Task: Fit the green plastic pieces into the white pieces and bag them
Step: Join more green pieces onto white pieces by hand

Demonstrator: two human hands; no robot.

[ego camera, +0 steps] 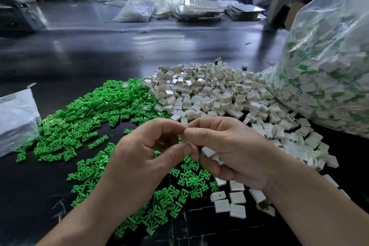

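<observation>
A clutch of white pieces (209, 153) sits in the curled fingers of the right hand (233, 154), held above the black worktable (99, 50) at the near centre of the view. The left hand (139, 158) meets it fingertip to fingertip, forefinger and thumb bent toward the right thumb. Whether anything is pinched between them cannot be told, since the fingers hide the spot. Below and to the left of the hands spreads a wide scatter of green pieces (89, 118), lying loose on the table. Beyond the hands rises a heap of white pieces (209, 90), touching the green scatter along its left edge and running down the right side past the right wrist. A large clear bag (329, 62), packed with white pieces showing flashes of green, rests against the heap at far right. A smaller clear bag (16, 118) lies at the left edge, beside the green scatter. More bags and trays (199, 9) crowd the far end of the table, blurred.
</observation>
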